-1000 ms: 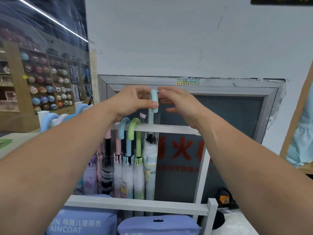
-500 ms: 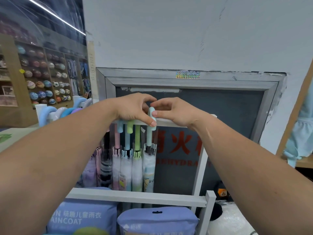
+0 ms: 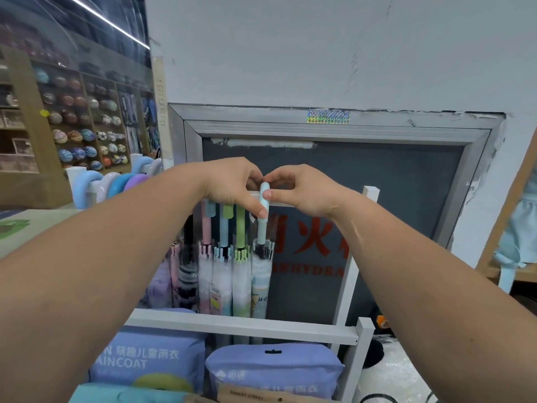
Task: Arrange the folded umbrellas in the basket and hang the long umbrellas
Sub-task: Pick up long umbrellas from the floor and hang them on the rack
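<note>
The long umbrella (image 3: 260,274) is hanging by its pale blue hook handle (image 3: 263,199) over the top rail of the white rack (image 3: 241,325), at the right end of a row of other long umbrellas (image 3: 223,271). The left hand (image 3: 232,184) and the right hand (image 3: 305,193) are both pinching that handle at the rail. Raincoat packs (image 3: 145,362) are lying nearer, below.

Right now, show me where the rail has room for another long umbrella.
Free: the rail between the mint umbrella and the end post, though the right hand hides part of it. Crowded: left of the mint one, the other umbrellas hang packed side by side.
</note>
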Motion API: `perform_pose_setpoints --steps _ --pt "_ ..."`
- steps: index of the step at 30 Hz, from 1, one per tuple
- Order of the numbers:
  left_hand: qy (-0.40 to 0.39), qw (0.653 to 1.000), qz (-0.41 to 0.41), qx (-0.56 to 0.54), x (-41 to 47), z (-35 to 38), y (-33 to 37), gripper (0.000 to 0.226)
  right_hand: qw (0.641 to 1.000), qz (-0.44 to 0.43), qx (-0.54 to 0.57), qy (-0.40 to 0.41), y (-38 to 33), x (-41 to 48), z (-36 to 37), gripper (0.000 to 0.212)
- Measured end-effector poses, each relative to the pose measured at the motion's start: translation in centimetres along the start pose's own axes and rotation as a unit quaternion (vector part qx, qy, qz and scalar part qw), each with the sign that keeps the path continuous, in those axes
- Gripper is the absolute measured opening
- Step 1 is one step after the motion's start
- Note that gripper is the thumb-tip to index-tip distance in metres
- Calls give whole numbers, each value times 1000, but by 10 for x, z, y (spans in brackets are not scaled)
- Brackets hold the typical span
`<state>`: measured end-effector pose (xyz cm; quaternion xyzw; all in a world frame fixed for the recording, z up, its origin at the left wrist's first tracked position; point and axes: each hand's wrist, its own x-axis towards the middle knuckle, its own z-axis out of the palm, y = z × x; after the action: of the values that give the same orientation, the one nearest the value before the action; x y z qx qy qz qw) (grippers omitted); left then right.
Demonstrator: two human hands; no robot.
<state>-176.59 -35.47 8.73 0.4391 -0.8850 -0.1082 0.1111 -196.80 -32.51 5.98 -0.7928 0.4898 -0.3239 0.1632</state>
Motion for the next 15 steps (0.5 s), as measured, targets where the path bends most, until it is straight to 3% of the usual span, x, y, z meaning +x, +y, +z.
perform_pose_setpoints --steps 5,11,15 --pt "52 998 -29 31 -18 8 9 79 998 9 -55 32 -3 -6 6 41" --pt "151 981 -68 103 -50 34 30 111 983 -10 -154 98 -4 -48 6 56" --pt "204 950 -77 224 -76 65 56 112 957 -13 -261 128 3 -93 -1 56"
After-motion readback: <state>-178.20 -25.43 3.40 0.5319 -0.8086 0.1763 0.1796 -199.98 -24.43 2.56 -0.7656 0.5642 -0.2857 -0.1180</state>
